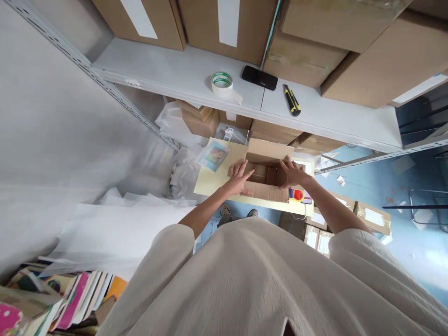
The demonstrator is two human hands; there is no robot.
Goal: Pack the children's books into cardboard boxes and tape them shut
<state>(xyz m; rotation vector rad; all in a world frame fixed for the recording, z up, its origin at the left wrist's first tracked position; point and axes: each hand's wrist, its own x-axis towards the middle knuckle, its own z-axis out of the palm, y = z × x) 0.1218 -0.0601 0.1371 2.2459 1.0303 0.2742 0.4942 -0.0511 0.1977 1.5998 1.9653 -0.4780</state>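
Left hand [240,178] and right hand [294,174], spread open against box [259,174] ends.
Could crease near flap [266,192] if pressing too hard tbh.

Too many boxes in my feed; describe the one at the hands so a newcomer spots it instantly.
Find the grey shelf, then the pale yellow table below it. On the table, the box sits between the left hand and the right hand. Unlike the boxes on the shelf, it gapes open, its inside showing.
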